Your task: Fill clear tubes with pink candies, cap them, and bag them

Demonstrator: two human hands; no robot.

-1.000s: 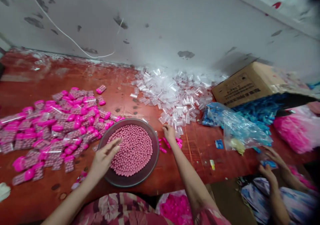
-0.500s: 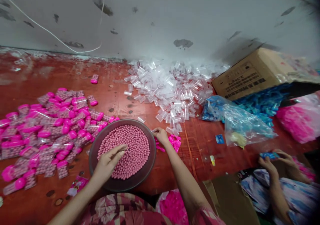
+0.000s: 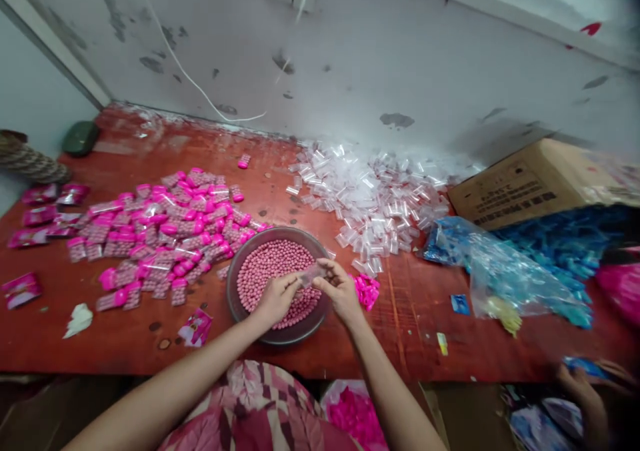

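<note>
A round dark tray (image 3: 240,311) full of small pink balls (image 3: 267,271) sits on the red table (image 3: 125,334) in front of me. Both my hands meet over its right side. My right hand (image 3: 340,289) holds a small clear plastic tube (image 3: 313,275) sideways. My left hand (image 3: 276,297) is pinched at the tube's open end, apparently with pink balls in its fingers. A few pink caps (image 3: 367,289) lie just right of the tray. A heap of empty clear tubes (image 3: 375,197) lies behind.
Filled tubes with pink caps (image 3: 170,231) are piled left of the tray. A cardboard box (image 3: 530,181) and a bag of blue pieces (image 3: 500,271) stand right. Another person's hand (image 3: 583,387) is at the lower right. A bag of pink caps (image 3: 353,414) sits under the table edge.
My right hand came back from the clear tube heap holding a tube. My left hand left the pink balls and joined it over the tray. The view swung left.
</note>
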